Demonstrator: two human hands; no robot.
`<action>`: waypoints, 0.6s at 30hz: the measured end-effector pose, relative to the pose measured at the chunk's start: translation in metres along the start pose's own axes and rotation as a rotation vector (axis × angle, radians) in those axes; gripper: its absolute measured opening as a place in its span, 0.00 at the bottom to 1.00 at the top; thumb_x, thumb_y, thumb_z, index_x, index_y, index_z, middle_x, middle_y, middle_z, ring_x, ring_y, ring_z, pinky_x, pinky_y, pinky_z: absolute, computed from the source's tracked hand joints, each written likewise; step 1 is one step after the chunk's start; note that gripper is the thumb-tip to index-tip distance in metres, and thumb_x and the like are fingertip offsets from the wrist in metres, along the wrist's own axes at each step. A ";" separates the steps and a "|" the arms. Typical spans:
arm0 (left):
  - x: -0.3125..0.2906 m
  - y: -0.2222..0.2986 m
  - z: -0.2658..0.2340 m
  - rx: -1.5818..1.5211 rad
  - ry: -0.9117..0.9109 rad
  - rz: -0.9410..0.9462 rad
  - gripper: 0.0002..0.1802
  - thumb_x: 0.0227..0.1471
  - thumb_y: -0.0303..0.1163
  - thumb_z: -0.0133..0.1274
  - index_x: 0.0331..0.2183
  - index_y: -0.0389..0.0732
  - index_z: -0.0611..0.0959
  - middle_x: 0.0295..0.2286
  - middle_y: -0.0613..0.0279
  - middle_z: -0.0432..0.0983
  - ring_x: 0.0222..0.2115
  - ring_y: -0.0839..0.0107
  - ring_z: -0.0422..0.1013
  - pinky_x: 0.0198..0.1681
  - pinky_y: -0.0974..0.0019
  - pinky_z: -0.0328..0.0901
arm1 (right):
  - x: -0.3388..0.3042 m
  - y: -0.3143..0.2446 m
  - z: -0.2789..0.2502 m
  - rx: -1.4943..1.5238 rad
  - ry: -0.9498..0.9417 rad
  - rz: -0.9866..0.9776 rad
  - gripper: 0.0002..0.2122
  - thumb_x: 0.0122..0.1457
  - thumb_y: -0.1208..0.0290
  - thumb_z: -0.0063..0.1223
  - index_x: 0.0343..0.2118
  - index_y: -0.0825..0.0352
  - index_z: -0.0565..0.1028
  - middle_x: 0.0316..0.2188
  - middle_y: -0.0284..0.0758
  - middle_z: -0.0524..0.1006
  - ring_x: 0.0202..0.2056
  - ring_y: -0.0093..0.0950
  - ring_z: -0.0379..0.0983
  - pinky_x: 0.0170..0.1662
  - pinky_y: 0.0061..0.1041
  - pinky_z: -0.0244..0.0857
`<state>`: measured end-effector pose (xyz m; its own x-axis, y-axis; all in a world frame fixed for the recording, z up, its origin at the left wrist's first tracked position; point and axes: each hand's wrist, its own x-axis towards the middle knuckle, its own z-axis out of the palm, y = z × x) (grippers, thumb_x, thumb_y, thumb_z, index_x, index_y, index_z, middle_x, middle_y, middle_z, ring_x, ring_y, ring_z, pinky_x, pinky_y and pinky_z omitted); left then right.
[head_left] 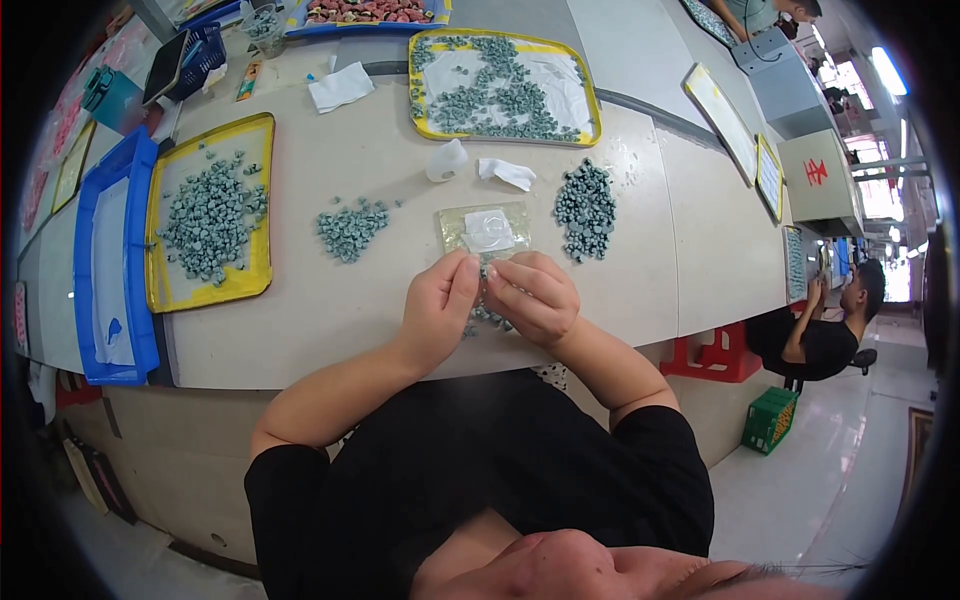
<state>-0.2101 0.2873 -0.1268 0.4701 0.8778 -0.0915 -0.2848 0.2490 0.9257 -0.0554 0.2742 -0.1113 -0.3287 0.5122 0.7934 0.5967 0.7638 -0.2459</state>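
Observation:
My left hand [438,308] and my right hand [537,298] meet in front of my chest, just above the table. Their fingertips pinch one small grey-green piece [484,272], mostly covered by the fingers. Below them, partly hidden, lie several like pieces [487,318]. Just beyond the fingers, a white square of tissue or paper [489,230] rests on a yellowish clear sheet [453,222]. To the left is a loose heap of grey-green pieces [352,230]; a darker heap [584,208] sits to the right.
Farther left are a yellow-rimmed tray of pieces [262,150] and a blue tray [88,250]. Another yellow tray [597,118] stands at the back, with a small white cup [446,161] and crumpled tissue [507,174] before it. A person [815,330] sits at far right by a red stool [715,358].

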 end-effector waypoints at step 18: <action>0.008 0.003 0.006 0.494 0.099 0.348 0.12 0.55 0.29 0.44 0.21 0.35 0.69 0.15 0.54 0.62 0.15 0.61 0.61 0.20 0.63 0.57 | -0.010 -0.005 0.007 0.050 0.062 0.209 0.10 0.39 0.84 0.61 0.28 0.73 0.75 0.28 0.40 0.74 0.25 0.33 0.72 0.26 0.25 0.66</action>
<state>-0.2024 0.2926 -0.1225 0.3328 0.9132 0.2351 0.0241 -0.2575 0.9660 -0.0597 0.2681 -0.1220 -0.1553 0.6371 0.7549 0.6099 0.6630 -0.4341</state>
